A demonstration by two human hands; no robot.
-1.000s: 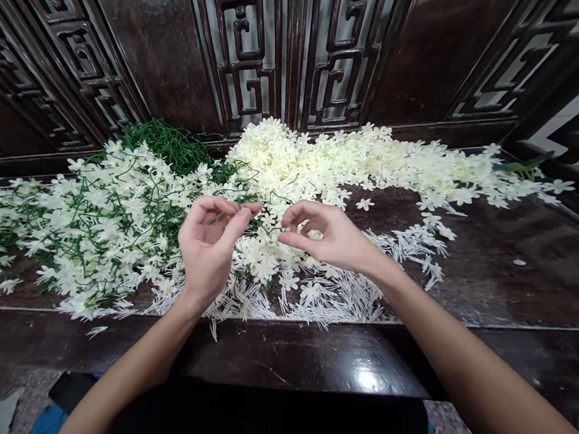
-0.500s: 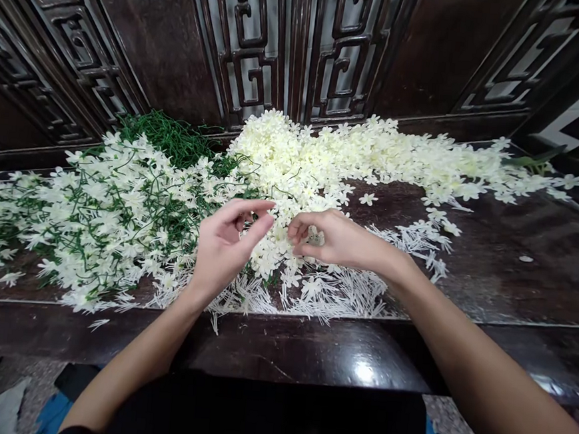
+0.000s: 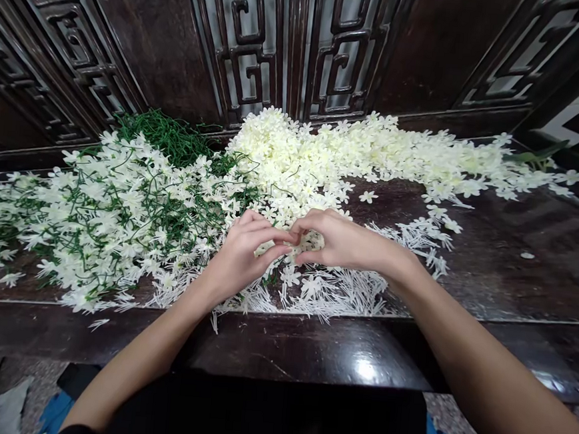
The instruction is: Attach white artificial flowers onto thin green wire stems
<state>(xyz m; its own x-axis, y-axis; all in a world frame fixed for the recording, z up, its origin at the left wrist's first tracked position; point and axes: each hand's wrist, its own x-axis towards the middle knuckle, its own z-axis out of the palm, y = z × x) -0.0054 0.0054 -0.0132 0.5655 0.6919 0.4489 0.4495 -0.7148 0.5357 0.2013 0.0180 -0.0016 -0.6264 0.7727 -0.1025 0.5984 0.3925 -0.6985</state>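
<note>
On the far left of the tabletop (image 3: 490, 273) I see a wide spread of white flowers on green stems (image 3: 93, 221), tangled together and already put together, as far as I can judge. Behind it, against the carved wooden panel (image 3: 282, 49), lies a bunch of bare green stems (image 3: 168, 137) with no blossoms on them, so part of the work looks unfinished. Along the near edge runs a scatter of thin white pieces (image 3: 323, 293), loose and flat on the wood.

My left hand (image 3: 238, 260) is curled over the middle of the spread, thumb and forefinger drawn close together in a nearly closed grip; it seems to pinch something small, but I cannot tell what, since the fingers hide it. My right hand (image 3: 345, 241) meets it fingertip to fingertip, its grip likewise pinched nearly shut, just above the loose blossoms.

Further right, a long heap of loose white blossoms (image 3: 375, 153) stretches toward the far corner, with one single blossom (image 3: 368, 197) lying apart on bare wood. That heap is large, so I judge a good deal remains.
</note>
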